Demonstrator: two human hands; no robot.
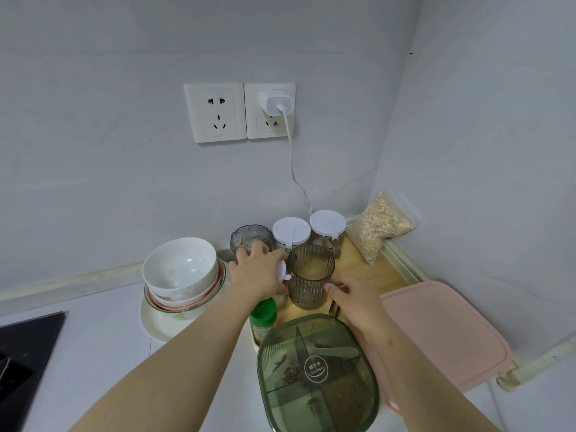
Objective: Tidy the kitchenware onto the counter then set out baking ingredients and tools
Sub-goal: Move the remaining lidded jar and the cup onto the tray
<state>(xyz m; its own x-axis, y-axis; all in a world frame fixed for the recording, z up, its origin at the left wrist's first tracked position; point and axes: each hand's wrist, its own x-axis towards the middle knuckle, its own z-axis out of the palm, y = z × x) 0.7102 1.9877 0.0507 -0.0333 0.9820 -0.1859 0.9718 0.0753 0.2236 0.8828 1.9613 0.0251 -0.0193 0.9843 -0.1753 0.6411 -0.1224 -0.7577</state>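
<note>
Ribbed cup [310, 275] just beside right fingers [332, 288]; left fingers [249, 253] grip lid [281, 270].

Upper centre, the wall [93, 151] bears two sockets, left socket [214, 113] and right socket [270, 124], one charger [277, 104] and one cable [291, 157]. Mid-frame on the worktop [103, 338] stand two smoky ribbed cups, rear cup [252, 240] and front cup [310, 275], and three white-lidded jars: left jar [291, 232], right jar [328, 226] and a third jar [283, 270] mostly hidden under the left hand [260, 272]. There is one each of oat bag [377, 229], green-capped bottle [263, 316], green divided box [318, 375], pink board [442, 332], wooden tray [367, 269], hob [28, 347] and plate [149, 319], the plate carrying at least three stacked bowls [180, 266]; two hands show, counting the right hand [358, 304].
</note>
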